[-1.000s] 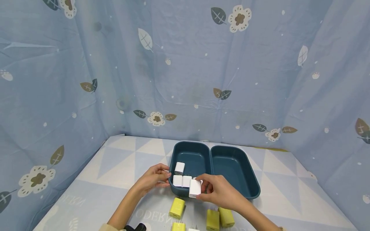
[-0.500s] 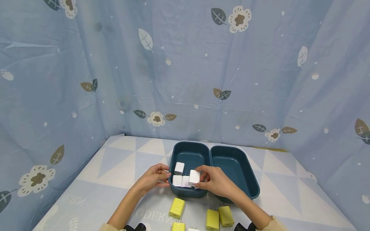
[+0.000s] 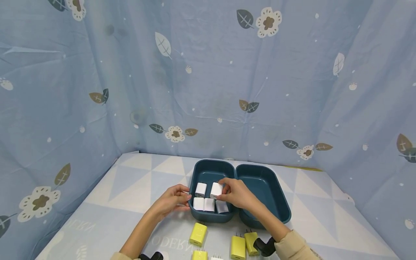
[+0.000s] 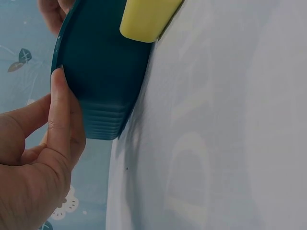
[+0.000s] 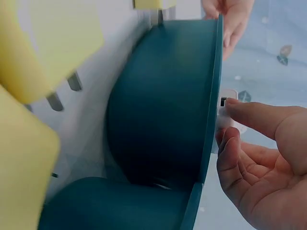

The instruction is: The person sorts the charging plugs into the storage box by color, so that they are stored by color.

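My right hand pinches a white charger plug between thumb and fingers, over the left compartment of a dark teal two-compartment box. The right wrist view shows the charger's port beside the thumb, with part of the charger hidden behind the rim. Several white chargers sit in that compartment, most along its near wall. My left hand grips the box's left rim; in the left wrist view a fingertip lies against the outer wall at the rim.
Yellow chargers lie on the patterned tablecloth in front of the box, with two more, one of them a yellow charger, near my right forearm. A white charger shows at the bottom edge. Behind hangs a blue floral curtain.
My right hand has carried the white charger from the box's near rim back over the left compartment. A white charger near the front right corner now shows uncovered. The left hand stays put.
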A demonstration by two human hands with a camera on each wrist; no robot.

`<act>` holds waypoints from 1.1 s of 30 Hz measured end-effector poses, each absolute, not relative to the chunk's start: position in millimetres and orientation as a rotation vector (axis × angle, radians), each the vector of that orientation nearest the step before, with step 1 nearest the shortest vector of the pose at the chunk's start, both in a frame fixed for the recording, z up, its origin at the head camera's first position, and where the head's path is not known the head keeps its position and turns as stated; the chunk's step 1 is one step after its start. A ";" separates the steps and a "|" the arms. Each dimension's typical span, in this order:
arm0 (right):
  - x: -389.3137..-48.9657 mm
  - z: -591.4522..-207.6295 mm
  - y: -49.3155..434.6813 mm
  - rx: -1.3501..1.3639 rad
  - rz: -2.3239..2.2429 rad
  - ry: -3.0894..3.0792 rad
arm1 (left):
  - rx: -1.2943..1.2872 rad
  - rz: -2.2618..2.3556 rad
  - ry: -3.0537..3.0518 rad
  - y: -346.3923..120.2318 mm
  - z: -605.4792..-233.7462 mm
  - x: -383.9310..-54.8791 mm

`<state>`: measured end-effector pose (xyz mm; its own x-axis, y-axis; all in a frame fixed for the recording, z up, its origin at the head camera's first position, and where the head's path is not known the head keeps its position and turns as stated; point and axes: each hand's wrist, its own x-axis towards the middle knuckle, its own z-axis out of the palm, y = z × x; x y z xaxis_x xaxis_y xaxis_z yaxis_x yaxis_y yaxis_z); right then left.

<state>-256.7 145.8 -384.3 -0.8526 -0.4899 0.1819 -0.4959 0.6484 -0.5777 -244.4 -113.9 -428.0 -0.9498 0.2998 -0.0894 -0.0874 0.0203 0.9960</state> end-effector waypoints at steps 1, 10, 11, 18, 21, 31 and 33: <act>-259.6 -384.3 144.5 0.838 0.995 -2.851 | 0.218 2.011 2.028 -114.1 -428.1 -244.3; -282.8 -390.3 135.2 0.749 0.980 -2.907 | 0.216 2.009 2.029 -116.2 -429.8 -244.0; -284.7 -390.9 134.1 0.734 0.989 -2.917 | 0.214 2.008 2.031 -116.5 -430.1 -243.9; -294.2 -396.8 127.9 0.673 1.030 -2.974 | 0.191 2.013 2.036 -116.3 -429.3 -244.3; -295.2 -398.3 126.4 0.663 1.026 -2.978 | 0.210 2.019 2.023 -115.6 -429.6 -244.3; -298.2 -401.0 122.5 0.629 1.057 -2.999 | 0.235 2.020 2.014 -114.5 -429.1 -244.0; -298.4 -402.2 121.7 0.644 1.077 -2.996 | 0.228 2.019 2.016 -114.2 -429.2 -244.3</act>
<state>-298.4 121.7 -402.2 -0.9159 -0.4002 0.0327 -0.3294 0.7023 -0.6311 -244.3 -114.2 -429.2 -0.9488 0.3047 -0.0838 -0.0843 0.0114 0.9964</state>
